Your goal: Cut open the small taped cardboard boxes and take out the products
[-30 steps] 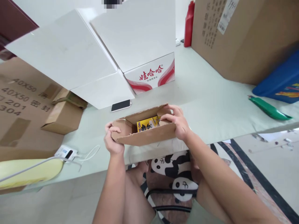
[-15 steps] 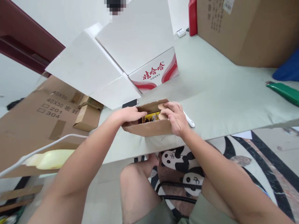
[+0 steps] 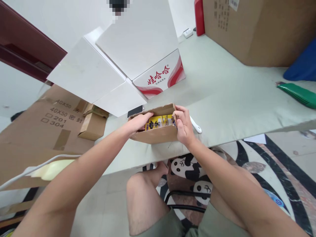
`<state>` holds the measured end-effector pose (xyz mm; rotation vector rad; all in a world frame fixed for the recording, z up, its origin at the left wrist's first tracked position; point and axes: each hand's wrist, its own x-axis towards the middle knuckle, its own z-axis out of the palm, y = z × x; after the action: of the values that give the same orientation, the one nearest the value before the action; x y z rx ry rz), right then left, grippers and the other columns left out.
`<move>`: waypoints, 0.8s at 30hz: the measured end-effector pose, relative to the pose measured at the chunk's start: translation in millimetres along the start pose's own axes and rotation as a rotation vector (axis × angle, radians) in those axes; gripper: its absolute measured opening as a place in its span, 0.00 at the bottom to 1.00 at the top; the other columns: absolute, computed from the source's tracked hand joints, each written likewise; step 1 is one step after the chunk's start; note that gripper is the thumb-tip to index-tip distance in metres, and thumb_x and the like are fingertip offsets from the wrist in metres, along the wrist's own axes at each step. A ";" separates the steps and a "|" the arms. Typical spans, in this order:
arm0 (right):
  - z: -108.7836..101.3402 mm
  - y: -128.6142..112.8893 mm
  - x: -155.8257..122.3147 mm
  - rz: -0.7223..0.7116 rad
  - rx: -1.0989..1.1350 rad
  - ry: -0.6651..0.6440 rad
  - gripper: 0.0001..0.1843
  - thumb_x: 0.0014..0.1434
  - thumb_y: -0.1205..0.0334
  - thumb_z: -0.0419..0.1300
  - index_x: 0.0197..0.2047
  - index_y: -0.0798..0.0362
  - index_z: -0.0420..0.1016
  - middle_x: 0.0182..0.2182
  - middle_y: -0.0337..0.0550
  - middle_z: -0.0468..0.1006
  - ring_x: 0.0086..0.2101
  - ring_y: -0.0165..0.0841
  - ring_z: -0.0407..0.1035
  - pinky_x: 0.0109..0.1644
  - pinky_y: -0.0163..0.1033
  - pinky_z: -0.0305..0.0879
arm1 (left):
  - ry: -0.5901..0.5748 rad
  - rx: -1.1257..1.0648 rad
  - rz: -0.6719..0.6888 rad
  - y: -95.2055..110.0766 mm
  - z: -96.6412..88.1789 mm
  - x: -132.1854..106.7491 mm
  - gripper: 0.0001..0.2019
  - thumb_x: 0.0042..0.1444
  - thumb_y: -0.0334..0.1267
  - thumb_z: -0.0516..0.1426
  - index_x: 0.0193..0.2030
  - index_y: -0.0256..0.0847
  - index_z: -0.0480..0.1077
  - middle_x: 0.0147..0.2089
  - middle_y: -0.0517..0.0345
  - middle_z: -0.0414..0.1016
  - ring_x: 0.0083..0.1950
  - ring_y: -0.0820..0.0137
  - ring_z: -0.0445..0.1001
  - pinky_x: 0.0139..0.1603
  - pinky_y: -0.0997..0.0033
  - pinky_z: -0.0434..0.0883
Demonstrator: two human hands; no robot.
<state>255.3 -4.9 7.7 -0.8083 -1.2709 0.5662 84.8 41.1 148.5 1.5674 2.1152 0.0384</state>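
Observation:
A small open cardboard box point(image 3: 155, 135) sits near the table's front edge with its open side up. Inside it lies a yellow printed package point(image 3: 158, 122) with dark lettering. My left hand point(image 3: 140, 123) wraps over the box's left end, its thumb reaching inside by the yellow package; some of its fingers are hidden. At the opposite end, my right hand point(image 3: 182, 125) has its fingers curled around the right edge. Just right of that hand lies a white handle point(image 3: 196, 124), partly covered. Behind the box's left end is a dark flat phone-like object point(image 3: 135, 111).
A large white carton point(image 3: 158, 79) with red lettering stands behind, its flaps spread. On the right are a big brown carton point(image 3: 227, 36), a blue object point(image 3: 301, 65) and a green-handled tool point(image 3: 297, 93). More cardboard point(image 3: 61, 115) and a white cable point(image 3: 44, 162) are at left.
My right fingers have moved from inside the box to its right edge, and the flap there no longer stands out. More of the yellow package shows. The view has shifted slightly.

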 end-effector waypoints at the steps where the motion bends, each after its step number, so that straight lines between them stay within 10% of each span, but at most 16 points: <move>1: -0.8 0.4 -0.1 0.005 -0.001 0.008 0.16 0.73 0.51 0.42 0.42 0.47 0.66 0.54 0.51 0.67 0.61 0.44 0.63 0.65 0.55 0.63 | 0.002 -0.040 -0.021 2.6 -3.1 -2.9 0.24 0.61 0.62 0.53 0.42 0.44 0.78 0.40 0.51 0.85 0.41 0.60 0.83 0.42 0.64 0.77; 9: 3.9 2.8 -0.9 0.004 -0.026 -0.036 0.20 0.74 0.49 0.39 0.48 0.47 0.68 0.54 0.52 0.68 0.59 0.44 0.66 0.63 0.54 0.65 | -0.104 -0.239 0.219 34.8 -26.7 -37.1 0.24 0.59 0.60 0.54 0.39 0.40 0.77 0.42 0.49 0.82 0.42 0.62 0.79 0.44 0.65 0.75; 15: 6.9 3.2 -0.7 0.089 0.006 -0.087 0.20 0.73 0.50 0.39 0.50 0.48 0.68 0.55 0.54 0.69 0.57 0.45 0.67 0.62 0.54 0.65 | 0.126 0.177 0.146 22.7 -45.2 -34.4 0.23 0.57 0.62 0.55 0.33 0.43 0.77 0.34 0.51 0.81 0.40 0.57 0.79 0.40 0.64 0.72; 24: 6.3 3.3 -0.5 0.074 0.024 -0.089 0.19 0.73 0.50 0.40 0.50 0.47 0.68 0.53 0.51 0.69 0.54 0.42 0.68 0.61 0.51 0.65 | 0.072 0.585 0.071 25.7 -52.1 -30.8 0.32 0.58 0.68 0.45 0.22 0.43 0.73 0.32 0.43 0.83 0.39 0.49 0.81 0.40 0.58 0.71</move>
<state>249.2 -1.9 5.3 -0.8198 -1.3173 0.6820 92.8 35.8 213.5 1.9849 2.2466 -0.5540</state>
